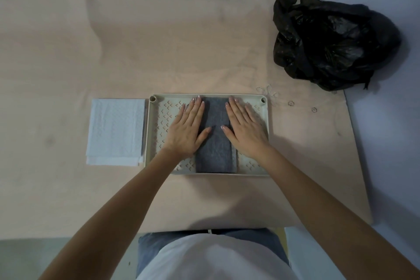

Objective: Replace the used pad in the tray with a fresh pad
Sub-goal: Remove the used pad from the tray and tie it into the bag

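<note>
A pale rectangular tray (208, 174) with a cut-out arrow pattern lies on the beige cloth in front of me. A folded grey pad (216, 141) runs down its middle. My left hand (187, 128) lies flat on the pad's left edge and the tray floor, fingers straight. My right hand (244, 128) lies flat on the pad's right edge the same way. Both thumbs rest on the grey pad. A folded white pad (116, 130) sits on the cloth just left of the tray, touching its side.
A crumpled black plastic bag (329, 41) sits at the far right, near the cloth's edge. Beyond the cloth on the right is a pale blue floor (386, 132). Small thread loops (270, 93) lie beside the tray's far right corner.
</note>
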`<action>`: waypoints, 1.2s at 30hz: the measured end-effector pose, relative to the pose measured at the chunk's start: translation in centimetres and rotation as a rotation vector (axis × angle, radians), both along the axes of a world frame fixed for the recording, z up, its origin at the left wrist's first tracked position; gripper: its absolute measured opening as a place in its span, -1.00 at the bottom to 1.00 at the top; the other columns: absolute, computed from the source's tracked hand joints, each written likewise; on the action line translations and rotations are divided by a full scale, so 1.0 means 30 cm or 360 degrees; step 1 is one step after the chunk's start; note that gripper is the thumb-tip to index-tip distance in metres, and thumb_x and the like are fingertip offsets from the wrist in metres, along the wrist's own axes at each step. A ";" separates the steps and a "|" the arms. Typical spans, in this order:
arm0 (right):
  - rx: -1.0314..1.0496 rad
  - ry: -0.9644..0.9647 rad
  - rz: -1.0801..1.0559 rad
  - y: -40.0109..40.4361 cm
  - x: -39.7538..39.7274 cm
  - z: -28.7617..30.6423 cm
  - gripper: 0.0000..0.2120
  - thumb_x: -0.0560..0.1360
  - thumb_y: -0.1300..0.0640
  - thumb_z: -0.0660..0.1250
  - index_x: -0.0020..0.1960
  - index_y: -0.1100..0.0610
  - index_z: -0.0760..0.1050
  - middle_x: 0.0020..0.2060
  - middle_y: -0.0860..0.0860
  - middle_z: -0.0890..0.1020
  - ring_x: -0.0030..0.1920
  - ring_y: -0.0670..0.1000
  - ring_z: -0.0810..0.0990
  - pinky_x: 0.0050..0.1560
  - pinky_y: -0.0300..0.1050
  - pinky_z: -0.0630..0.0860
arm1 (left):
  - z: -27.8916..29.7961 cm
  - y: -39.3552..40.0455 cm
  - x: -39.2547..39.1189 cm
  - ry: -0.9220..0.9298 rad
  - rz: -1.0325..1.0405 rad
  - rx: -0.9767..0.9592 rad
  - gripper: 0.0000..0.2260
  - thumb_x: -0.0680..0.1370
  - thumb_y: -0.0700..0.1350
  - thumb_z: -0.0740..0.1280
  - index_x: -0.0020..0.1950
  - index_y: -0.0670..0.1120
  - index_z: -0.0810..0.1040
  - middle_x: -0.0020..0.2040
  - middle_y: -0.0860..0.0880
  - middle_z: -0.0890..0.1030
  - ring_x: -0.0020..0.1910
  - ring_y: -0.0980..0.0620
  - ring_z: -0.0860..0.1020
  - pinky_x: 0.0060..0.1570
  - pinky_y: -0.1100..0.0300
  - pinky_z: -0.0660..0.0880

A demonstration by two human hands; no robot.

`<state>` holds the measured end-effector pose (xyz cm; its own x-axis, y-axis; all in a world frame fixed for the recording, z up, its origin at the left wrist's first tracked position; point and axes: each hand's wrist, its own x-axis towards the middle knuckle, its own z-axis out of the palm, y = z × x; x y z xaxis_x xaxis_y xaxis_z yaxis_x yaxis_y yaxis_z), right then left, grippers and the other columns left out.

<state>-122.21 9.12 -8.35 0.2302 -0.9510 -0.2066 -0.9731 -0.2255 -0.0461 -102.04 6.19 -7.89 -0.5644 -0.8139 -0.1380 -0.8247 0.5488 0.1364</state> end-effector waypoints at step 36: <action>0.0286 -0.0126 0.0836 0.197 0.007 0.071 -0.44 0.61 -0.18 -0.24 0.53 0.05 -0.11 0.52 -0.01 -0.09 0.51 -0.02 -0.22 0.46 -0.03 -0.38 | 0.054 0.161 0.186 -0.0168 -0.0825 0.0077 -0.41 0.63 0.18 -0.20 0.55 -0.16 -0.10 0.55 -0.11 -0.11 0.53 -0.04 -0.18 0.48 -0.04 -0.22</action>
